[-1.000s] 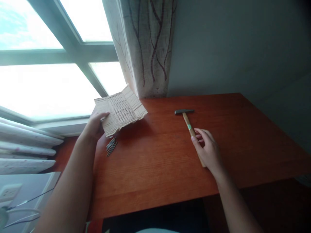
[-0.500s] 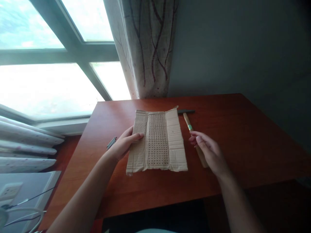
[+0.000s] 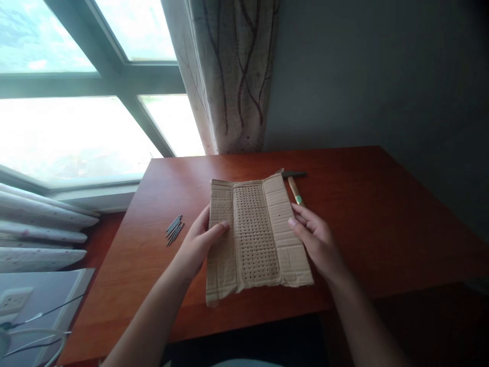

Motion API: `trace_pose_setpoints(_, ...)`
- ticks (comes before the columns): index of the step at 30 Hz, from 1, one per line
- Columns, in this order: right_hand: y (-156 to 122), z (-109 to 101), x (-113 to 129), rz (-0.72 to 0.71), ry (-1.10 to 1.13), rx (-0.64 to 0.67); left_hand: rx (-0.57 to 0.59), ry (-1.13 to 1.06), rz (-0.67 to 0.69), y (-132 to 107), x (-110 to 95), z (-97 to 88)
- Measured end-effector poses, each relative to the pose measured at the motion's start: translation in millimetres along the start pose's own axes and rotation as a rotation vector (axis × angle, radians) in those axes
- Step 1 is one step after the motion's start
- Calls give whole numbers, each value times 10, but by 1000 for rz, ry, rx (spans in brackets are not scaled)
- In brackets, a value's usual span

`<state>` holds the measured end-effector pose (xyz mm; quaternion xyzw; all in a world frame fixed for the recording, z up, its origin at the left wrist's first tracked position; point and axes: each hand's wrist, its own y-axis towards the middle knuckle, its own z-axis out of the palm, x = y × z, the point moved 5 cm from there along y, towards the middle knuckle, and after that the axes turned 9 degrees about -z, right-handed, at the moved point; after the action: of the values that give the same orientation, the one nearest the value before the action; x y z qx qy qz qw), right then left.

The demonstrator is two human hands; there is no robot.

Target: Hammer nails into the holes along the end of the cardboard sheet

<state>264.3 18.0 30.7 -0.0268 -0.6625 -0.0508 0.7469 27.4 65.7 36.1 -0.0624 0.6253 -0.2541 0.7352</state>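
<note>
A piece of cardboard (image 3: 252,234) with rows of small punched holes down its middle panel is held up over the table, its two side flaps angled. My left hand (image 3: 198,242) grips the left flap, thumb on the front and fingers behind. At the right flap's edge, my right hand (image 3: 315,237) is closed on the cardboard, its thumb tip against the border. A hammer (image 3: 294,191) with a wooden handle lies behind the right hand, which hides the lower handle. Several metal nails (image 3: 174,230) lie left of my left hand.
Everything is over a reddish-brown wooden table (image 3: 382,214). A window (image 3: 69,132) and a patterned curtain (image 3: 237,76) stand beyond it. At the lower left are a wall socket (image 3: 17,300) and cables (image 3: 46,312).
My right hand has moved left from beside the hammer handle to the cardboard's right edge. The cardboard has come slightly nearer and turned, and more of the nails show.
</note>
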Motion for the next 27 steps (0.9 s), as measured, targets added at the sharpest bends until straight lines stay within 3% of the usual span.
trace_pose_setpoints(7, -164, -144, 7, 57, -1, -6, -56, 70, 21, -258, 115, 69)
trace_pose_setpoints(15, -150, -190, -76, 79, -91, 41, -184, 167, 167, -265, 99, -20)
trace_pose_setpoints(20, -128, -198, -57, 64, -85, 41, -332, 503, 428, -363, -110, -54)
trace_pose_setpoints(27, -148, -188, -105, 70, -91, 43, -298, 1125, 653, -547, -286, 328)
